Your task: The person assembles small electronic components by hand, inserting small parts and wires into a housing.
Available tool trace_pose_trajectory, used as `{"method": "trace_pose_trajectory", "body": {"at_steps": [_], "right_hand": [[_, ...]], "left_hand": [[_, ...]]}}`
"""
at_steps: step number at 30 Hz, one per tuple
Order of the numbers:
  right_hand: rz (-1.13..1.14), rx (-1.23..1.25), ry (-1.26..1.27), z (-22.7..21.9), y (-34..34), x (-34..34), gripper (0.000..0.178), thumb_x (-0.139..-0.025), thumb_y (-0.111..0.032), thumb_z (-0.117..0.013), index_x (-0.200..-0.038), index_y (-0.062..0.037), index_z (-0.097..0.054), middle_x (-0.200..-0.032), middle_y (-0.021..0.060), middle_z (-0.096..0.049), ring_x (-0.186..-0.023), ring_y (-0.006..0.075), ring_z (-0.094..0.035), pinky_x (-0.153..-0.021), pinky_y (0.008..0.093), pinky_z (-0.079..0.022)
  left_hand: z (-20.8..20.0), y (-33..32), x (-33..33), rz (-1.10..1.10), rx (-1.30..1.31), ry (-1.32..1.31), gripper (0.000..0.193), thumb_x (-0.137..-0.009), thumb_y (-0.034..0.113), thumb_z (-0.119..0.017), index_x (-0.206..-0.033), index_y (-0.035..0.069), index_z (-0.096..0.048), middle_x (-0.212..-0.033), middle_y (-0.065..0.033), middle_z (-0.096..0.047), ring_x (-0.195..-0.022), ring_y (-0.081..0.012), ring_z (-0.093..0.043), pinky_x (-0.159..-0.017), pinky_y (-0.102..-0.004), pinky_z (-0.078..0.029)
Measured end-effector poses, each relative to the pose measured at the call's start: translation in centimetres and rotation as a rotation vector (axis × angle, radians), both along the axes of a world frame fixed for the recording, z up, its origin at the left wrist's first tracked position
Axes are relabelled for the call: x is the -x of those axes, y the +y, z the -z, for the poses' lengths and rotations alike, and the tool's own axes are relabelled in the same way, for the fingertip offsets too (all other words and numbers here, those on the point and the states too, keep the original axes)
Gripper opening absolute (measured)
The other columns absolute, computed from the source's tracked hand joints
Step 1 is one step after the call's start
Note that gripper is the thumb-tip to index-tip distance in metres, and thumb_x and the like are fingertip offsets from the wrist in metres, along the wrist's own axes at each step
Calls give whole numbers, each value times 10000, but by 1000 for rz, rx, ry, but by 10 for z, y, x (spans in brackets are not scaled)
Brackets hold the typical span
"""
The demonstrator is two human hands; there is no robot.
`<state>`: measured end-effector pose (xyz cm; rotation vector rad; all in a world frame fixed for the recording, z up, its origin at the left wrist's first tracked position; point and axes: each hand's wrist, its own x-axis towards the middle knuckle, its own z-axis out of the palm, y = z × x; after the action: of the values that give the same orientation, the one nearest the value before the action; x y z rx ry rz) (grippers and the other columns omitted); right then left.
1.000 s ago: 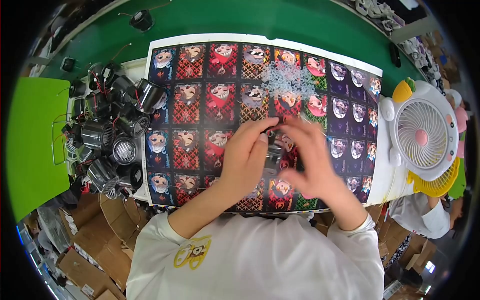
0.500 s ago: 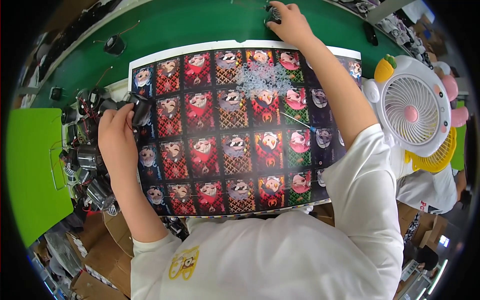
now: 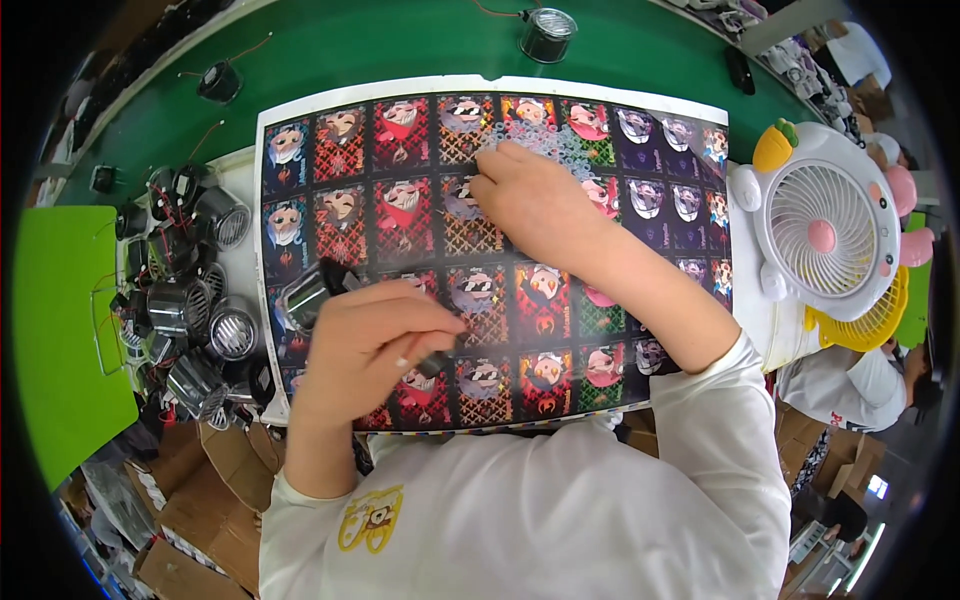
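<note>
My left hand [image 3: 375, 345] is closed round a black cylindrical unit with a glossy housing [image 3: 305, 295], held over the near left part of the printed sheet [image 3: 490, 84]. A small dark piece [image 3: 436, 363] shows by its fingertips; its link to the unit is unclear. My right hand [image 3: 535, 205] reaches to a pile of small clear plastic pieces [image 3: 560, 147], its fingers pinched together at the pile's left edge. Whatever is between those fingers is too small to make out. At the far side, a similar glossy unit with wires [image 3: 549, 36] stands on the green surface.
Several similar black units [image 3: 180, 305] are heaped left of the sheet. Another wired unit [image 3: 219, 82] lies at the far left. A white toy-shaped fan [image 3: 820, 232] stands to the right, with a yellow part [image 3: 865, 310] near it. Cardboard boxes [image 3: 205, 510] lie below left.
My right hand has let go of the far unit and come back to the clear pieces. My left hand has brought a black unit from the heap over the sheet. The blue-handled tool is now hidden.
</note>
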<state>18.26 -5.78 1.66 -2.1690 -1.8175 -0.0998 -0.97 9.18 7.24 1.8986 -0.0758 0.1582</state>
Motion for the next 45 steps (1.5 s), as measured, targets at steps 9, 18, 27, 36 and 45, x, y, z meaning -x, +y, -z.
{"method": "trace_pose_trajectory", "body": {"at_steps": [9,18,27,36,45], "right_hand": [[-87,-284,822,-88,-40,45,144,-815,76,-605,-928,-12,-594,-923,86,-559,-791,206,-549,-698,303,-452],[229,-318,845,-39,-63,102,171,-847,78,-575,-982,-12,-519,-984,158,-539,-952,352,-545,-828,413,-456],[-80,-279,883,-25,-53,80,257,-797,97,-546,-1026,-19,-545,-1094,167,-582,-1033,364,-551,-892,424,-456],[136,-519,1401,-55,-69,78,132,-874,0,-609,-1005,8,-612,-1023,111,-566,-940,203,-546,-819,315,-445],[242,-476,1541,-86,-71,97,83,-900,82,-599,-952,22,-622,-989,55,-528,-840,91,-547,-702,249,-453]], "left_hand": [[8,-49,4,-228,268,76,182,-861,-80,-644,-1007,-10,-560,-787,-124,-689,-545,-100,-601,-487,-200,-467],[17,-57,-7,-247,810,48,77,-941,17,-598,-1011,-1,-571,-928,-188,-709,-651,-149,-652,-566,-251,-536],[35,-53,0,5,995,19,174,-915,22,-646,-1064,-2,-562,-863,-199,-713,-575,-184,-658,-506,-272,-542],[2,-58,0,-146,444,36,74,-850,5,-699,-922,4,-683,-794,-130,-701,-582,-160,-632,-512,-259,-492],[-1,-57,-12,-143,-163,-383,196,-726,-9,-757,-893,34,-664,-775,-68,-637,-686,-267,-567,-582,-348,-465]]}}
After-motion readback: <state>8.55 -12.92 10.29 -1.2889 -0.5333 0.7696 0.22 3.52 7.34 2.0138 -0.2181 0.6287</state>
